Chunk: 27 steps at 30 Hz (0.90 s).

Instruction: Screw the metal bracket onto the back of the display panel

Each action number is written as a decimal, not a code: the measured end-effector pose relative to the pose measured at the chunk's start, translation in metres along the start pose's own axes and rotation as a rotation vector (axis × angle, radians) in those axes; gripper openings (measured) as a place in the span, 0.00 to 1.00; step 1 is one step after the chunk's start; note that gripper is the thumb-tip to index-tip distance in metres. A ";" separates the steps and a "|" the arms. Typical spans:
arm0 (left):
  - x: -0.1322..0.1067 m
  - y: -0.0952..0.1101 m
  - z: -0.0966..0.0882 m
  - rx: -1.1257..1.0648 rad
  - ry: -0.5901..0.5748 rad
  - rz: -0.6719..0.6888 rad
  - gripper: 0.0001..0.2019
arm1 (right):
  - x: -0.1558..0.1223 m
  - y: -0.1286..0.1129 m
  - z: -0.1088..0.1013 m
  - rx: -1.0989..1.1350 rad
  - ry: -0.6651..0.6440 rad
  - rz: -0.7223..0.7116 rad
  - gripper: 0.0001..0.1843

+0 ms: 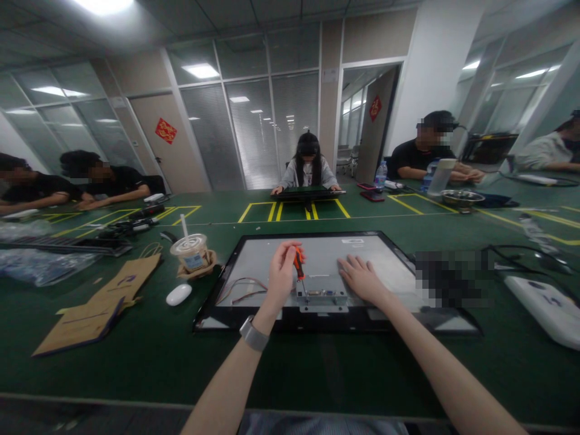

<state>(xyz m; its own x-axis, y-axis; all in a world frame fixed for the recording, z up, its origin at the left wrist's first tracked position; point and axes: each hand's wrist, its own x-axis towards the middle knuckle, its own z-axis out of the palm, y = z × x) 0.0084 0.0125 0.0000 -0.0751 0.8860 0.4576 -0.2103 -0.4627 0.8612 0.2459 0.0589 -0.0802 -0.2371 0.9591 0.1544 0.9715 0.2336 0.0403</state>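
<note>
My left hand [283, 267] is closed around the orange and black handle of a screwdriver [298, 262]. The screwdriver points down, its shaft reaching the left side of a metal bracket box [322, 293] with ports along its near edge. Whether the tip sits in a screw is too small to tell. My right hand [362, 278] lies flat with fingers spread, on the panel just right of the box. Beneath both is a display panel [254, 254], back side up, grey with a black frame. Some thin wires [242, 283] lie loose on its left part.
Left of the panel are a drink cup [189, 249] in a carrier, a white mouse [179, 295] and a paper bag [97, 308]. On the right lie a white device [544, 308] and dark cables [507, 249]. Across the table a person [309, 163] handles another panel; others sit at both sides.
</note>
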 end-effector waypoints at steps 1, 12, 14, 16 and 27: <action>0.000 0.000 0.000 -0.024 -0.007 -0.004 0.14 | 0.000 0.000 0.000 0.000 -0.002 -0.001 0.29; -0.002 0.008 0.001 0.058 -0.066 -0.027 0.11 | -0.001 -0.001 -0.001 0.010 0.009 -0.009 0.28; -0.001 0.008 0.001 -0.038 -0.108 -0.059 0.12 | -0.001 -0.001 -0.001 0.009 0.010 -0.008 0.29; -0.001 0.009 0.001 -0.128 -0.163 -0.084 0.14 | -0.002 -0.001 -0.001 0.002 0.006 -0.003 0.29; -0.001 0.008 -0.001 -0.082 -0.228 -0.079 0.15 | -0.002 -0.002 -0.004 -0.020 -0.004 -0.002 0.29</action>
<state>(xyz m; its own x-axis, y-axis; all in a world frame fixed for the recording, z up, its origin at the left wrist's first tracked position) 0.0062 0.0078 0.0059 0.1643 0.8849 0.4359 -0.2863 -0.3801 0.8795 0.2442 0.0556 -0.0763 -0.2393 0.9592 0.1504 0.9707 0.2327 0.0602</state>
